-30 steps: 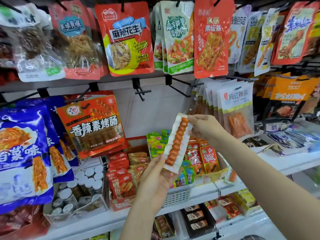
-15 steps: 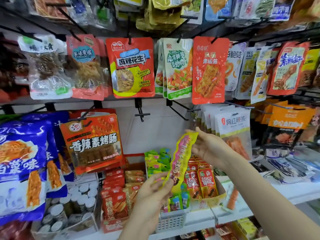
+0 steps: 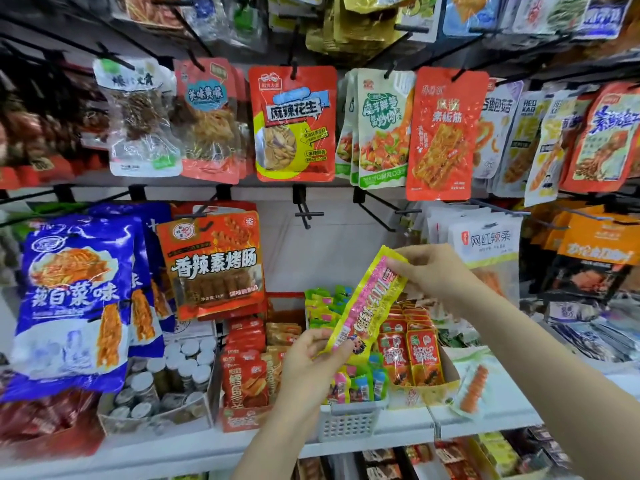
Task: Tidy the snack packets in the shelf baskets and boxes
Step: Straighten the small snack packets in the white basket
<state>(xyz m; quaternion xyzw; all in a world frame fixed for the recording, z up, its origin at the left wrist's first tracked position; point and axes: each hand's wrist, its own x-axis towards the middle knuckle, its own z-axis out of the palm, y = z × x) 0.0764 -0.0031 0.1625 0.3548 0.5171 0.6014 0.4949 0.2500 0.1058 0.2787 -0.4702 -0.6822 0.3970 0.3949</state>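
Observation:
A long yellow and pink snack packet [image 3: 367, 303] is held slanted in front of the shelf, printed side toward me. My left hand [image 3: 308, 362] pinches its lower end and my right hand [image 3: 436, 271] pinches its upper end. Just below the packet stands a white plastic basket [image 3: 349, 422] with small green, pink and blue packets. To its right a yellow cardboard box [image 3: 446, 386] holds rows of red packets. To its left a red box [image 3: 242, 419] holds red and orange packets.
One clear packet of orange pieces [image 3: 472, 388] lies loose on the white shelf [image 3: 485, 415] at the right. A box of small jars [image 3: 162, 382] stands left. Large snack bags hang on black pegs above; two pegs [image 3: 306, 213] are bare.
The packet has been turned over from its white back with orange pieces to its yellow and pink front. My view has tilted upward, so the shelf sits lower in the frame.

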